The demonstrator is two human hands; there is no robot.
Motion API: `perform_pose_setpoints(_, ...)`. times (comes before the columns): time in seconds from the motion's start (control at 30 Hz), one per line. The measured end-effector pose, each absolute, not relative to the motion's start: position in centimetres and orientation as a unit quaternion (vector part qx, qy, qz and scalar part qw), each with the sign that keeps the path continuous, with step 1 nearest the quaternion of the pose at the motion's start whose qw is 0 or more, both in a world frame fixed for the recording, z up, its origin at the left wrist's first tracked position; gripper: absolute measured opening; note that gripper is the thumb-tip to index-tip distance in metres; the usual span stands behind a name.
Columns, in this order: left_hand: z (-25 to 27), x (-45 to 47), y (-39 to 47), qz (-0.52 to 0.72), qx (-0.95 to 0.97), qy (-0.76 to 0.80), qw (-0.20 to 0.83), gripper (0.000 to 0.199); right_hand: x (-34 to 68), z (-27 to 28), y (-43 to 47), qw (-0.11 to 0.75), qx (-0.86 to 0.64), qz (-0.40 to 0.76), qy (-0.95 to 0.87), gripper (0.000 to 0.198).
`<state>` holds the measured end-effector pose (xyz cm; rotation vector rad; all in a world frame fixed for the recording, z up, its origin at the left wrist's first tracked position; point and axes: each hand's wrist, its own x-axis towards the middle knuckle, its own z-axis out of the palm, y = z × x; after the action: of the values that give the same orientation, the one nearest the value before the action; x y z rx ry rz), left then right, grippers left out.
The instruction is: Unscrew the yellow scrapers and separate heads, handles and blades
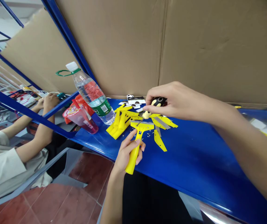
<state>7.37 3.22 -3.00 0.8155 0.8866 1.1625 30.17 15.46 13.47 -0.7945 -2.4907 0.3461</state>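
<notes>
My left hand (126, 152) is wrapped round the handle of a yellow scraper (134, 152), whose wide head with a metal blade points away from me. Above that head, my right hand (161, 99) grips a black and cream screwdriver (157, 103), its shaft reaching down toward the scraper's head. Whether the tip touches a screw is too small to tell. Beside the scraper lie a pile of yellow handles (119, 124) and several flat yellow plates (160, 141) with grey blades among them. Small screws and nuts (148, 135) are scattered close by.
A water bottle (96, 96) and a pink plastic cup (83, 119) stand at the left end of the blue table (189, 149). Cardboard (124, 46) walls the back. Past a blue metal frame (54, 110), another person's arms (39, 130) are at work.
</notes>
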Motion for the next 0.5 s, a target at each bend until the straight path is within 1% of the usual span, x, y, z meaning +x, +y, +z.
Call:
perform_pose_setpoints(0.13,-2.4,7.5,3.1,0.504,0.365,0.402,0.671,0.097,30.4,13.9,14.9,0.241,-0.297,0.145,-0.913,0.021)
perform_pose_setpoints(0.27,-2.3,7.6,3.1,0.488,0.373,0.414,0.672,0.098,30.2,13.9,14.3,0.238,-0.289,0.154,-0.914,0.027)
perform_pose_setpoints(0.4,-2.7,7.5,3.2,0.473,0.387,0.415,0.674,0.093,29.6,13.5,14.2,0.247,-0.294,0.151,-0.911,0.025)
perform_pose_setpoints(0.5,-2.9,7.4,3.2,0.466,0.398,0.415,0.673,0.089,29.4,13.5,14.0,0.251,-0.26,0.17,-0.917,0.023)
